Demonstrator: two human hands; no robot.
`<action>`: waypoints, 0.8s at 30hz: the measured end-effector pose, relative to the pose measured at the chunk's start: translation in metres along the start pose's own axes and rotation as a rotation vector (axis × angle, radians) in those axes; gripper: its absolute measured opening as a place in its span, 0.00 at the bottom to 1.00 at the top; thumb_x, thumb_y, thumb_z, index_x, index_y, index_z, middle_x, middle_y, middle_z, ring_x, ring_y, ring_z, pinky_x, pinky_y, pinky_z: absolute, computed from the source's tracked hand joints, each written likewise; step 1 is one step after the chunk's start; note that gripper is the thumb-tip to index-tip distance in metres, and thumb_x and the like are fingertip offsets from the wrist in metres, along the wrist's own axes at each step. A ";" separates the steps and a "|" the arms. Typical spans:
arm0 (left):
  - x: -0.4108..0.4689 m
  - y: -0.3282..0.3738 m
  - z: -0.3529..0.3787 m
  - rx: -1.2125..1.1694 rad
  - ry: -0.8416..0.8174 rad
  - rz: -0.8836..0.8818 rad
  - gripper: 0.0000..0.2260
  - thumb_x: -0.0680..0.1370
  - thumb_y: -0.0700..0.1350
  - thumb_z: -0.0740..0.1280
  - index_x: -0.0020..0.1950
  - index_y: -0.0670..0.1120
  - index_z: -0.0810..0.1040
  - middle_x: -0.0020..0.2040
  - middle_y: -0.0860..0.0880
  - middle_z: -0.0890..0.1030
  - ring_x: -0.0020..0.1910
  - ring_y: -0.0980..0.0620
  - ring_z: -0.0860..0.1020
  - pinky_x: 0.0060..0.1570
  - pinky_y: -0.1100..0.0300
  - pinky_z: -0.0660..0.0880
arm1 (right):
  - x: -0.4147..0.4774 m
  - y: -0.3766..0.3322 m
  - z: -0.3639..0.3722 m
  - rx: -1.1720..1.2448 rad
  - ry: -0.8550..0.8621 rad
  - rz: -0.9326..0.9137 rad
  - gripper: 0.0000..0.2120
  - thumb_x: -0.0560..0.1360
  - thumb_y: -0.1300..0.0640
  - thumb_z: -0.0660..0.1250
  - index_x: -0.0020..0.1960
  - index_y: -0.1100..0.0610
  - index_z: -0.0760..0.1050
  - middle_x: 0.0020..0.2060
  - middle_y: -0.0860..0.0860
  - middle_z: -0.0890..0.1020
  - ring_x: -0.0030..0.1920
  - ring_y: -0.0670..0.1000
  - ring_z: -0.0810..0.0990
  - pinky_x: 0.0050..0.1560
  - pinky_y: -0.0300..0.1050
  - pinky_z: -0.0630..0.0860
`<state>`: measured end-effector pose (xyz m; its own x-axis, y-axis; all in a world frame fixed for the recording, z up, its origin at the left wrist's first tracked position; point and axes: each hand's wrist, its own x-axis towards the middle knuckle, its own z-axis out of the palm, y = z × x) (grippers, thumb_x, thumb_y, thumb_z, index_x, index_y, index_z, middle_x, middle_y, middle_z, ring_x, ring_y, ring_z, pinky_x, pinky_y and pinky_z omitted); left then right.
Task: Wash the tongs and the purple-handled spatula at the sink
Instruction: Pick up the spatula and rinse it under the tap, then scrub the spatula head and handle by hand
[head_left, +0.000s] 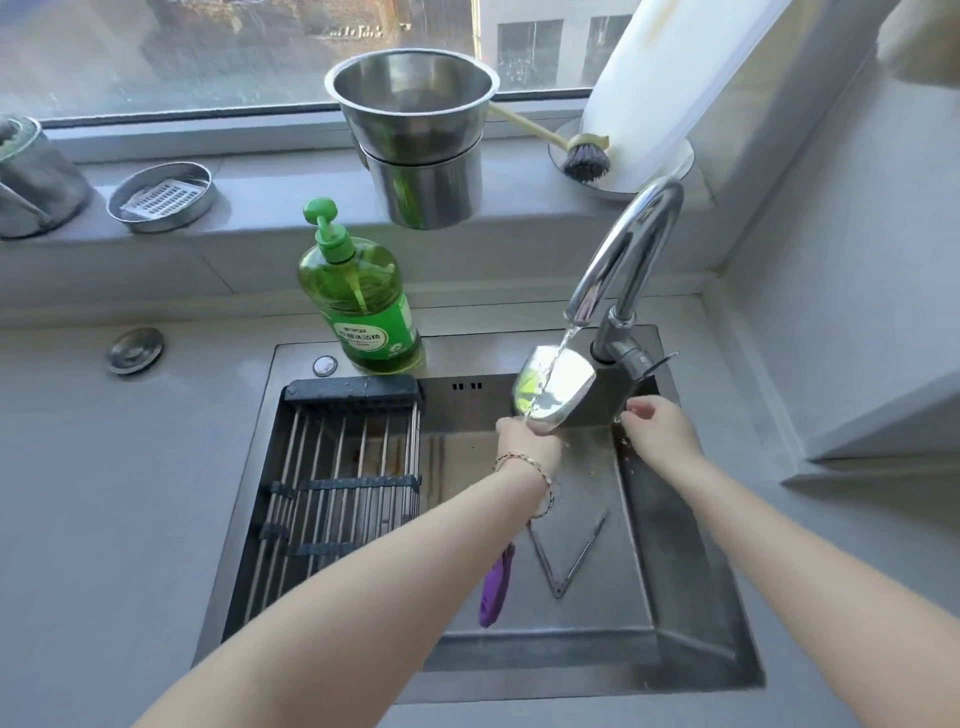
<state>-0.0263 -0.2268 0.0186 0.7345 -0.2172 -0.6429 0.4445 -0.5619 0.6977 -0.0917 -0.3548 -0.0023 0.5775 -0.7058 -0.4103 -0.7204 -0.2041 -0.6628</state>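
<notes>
My left hand (530, 444) grips the spatula just below its shiny metal blade (553, 387), and holds the blade up under the water running from the faucet (623, 260). The spatula's purple handle (496, 587) sticks out beneath my left forearm, over the sink. The metal tongs (563, 556) lie spread in a V on the floor of the sink (691, 597), untouched. My right hand (657, 431) hovers over the sink's back right corner, just below the faucet lever (660, 361), with loosely curled fingers and nothing in it.
A roll-up drying rack (337, 483) covers the sink's left half. A green dish soap bottle (358, 306) stands behind it. On the sill are stacked steel pots (415, 140), a dish brush (584, 158), a paper towel roll (654, 88) and a round tin (161, 197).
</notes>
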 end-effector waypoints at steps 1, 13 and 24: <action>0.000 -0.001 -0.001 0.031 0.004 0.002 0.06 0.77 0.37 0.61 0.49 0.45 0.64 0.37 0.51 0.67 0.45 0.50 0.69 0.45 0.63 0.66 | 0.003 -0.007 -0.005 0.039 0.035 0.003 0.19 0.77 0.61 0.61 0.67 0.63 0.69 0.64 0.57 0.75 0.64 0.56 0.73 0.60 0.43 0.67; 0.008 -0.023 -0.052 -0.110 0.040 0.063 0.10 0.71 0.39 0.72 0.41 0.46 0.70 0.39 0.49 0.75 0.35 0.57 0.71 0.35 0.66 0.68 | 0.041 -0.033 -0.003 0.269 0.159 0.138 0.15 0.72 0.53 0.61 0.57 0.52 0.63 0.42 0.49 0.72 0.43 0.56 0.72 0.43 0.47 0.67; -0.002 -0.029 -0.073 -0.135 0.197 0.106 0.12 0.66 0.39 0.77 0.38 0.45 0.73 0.34 0.53 0.76 0.37 0.54 0.75 0.35 0.68 0.71 | -0.017 -0.030 0.010 -0.154 -0.201 -0.094 0.27 0.73 0.62 0.64 0.71 0.60 0.64 0.65 0.57 0.73 0.66 0.55 0.71 0.61 0.43 0.68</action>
<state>-0.0031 -0.1514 0.0228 0.8606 -0.1024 -0.4989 0.4142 -0.4293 0.8026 -0.0762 -0.3301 0.0188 0.6981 -0.5333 -0.4778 -0.7012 -0.3738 -0.6072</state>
